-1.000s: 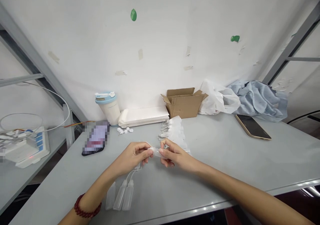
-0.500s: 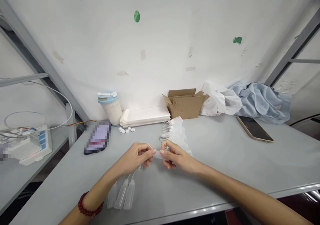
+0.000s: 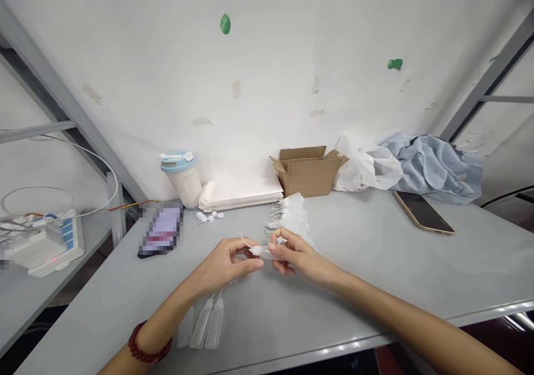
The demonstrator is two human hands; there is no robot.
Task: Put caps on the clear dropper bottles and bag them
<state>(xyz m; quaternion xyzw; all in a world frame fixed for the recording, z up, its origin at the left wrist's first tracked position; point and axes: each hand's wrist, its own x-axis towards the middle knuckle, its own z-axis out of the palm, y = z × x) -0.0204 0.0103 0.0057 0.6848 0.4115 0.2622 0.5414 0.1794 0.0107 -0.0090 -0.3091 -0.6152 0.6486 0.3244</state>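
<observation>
Both my hands meet over the grey table point(image 3: 375, 275), pinching one small translucent squeeze bottle point(image 3: 263, 251) between them. My left hand point(image 3: 227, 262) grips its white cap end, from which a thin strap curls up. My right hand point(image 3: 294, 255) holds the bottle's body. Three finished bottles point(image 3: 204, 324) lie side by side under my left forearm, which wears a red bead bracelet. A row of more bottles point(image 3: 290, 215) lies just beyond my right hand. Several loose white caps point(image 3: 208, 216) sit further back.
Along the wall stand a blue-lidded cup point(image 3: 181, 177), a flat stack of white bags point(image 3: 240, 192), an open cardboard box point(image 3: 306, 170), a white plastic bag point(image 3: 362, 166) and a blue cloth point(image 3: 436, 166). One phone point(image 3: 161, 231) lies left, another point(image 3: 423, 212) right. A power strip point(image 3: 41, 241) sits far left.
My hands have stayed together on the bottle, shifting it slightly. The cap's thin strap now sticks up above my left fingers.
</observation>
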